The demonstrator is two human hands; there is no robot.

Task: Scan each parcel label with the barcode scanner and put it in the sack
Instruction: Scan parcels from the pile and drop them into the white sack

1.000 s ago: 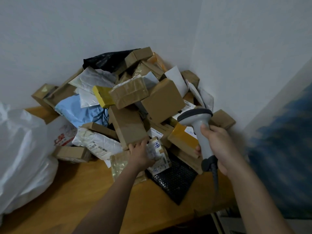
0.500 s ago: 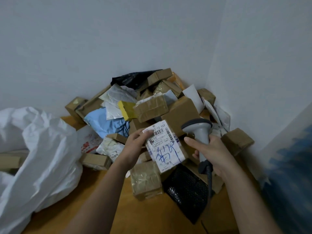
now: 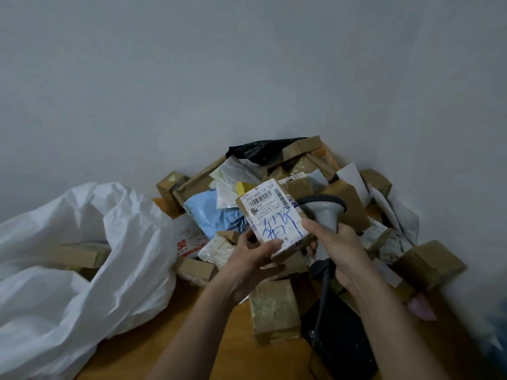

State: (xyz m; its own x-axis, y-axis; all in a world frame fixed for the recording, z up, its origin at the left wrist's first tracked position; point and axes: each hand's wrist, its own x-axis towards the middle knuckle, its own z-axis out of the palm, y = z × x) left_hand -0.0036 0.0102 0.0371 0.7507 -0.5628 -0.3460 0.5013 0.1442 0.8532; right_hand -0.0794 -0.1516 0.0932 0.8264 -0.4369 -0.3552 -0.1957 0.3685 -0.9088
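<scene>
The left hand (image 3: 251, 259) grips the lower end of a small brown cardboard parcel with a white barcode label scrawled in blue ink (image 3: 273, 219), its fingers hidden beneath. At its 3 o'clock the right hand (image 3: 338, 246) curls round the grey handheld barcode scanner (image 3: 323, 215), thumb touching the parcel's edge, trigger finger unseen. The white plastic sack (image 3: 82, 259) lies at 9 o'clock, cut off by the frame, on the wooden table (image 3: 175, 344); the heap of parcels (image 3: 296, 171) sits at 12 o'clock.

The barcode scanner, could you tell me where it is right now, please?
In the head view the barcode scanner sits right of centre, gripped by the right hand, just right of the labelled parcel the left hand holds.
</scene>
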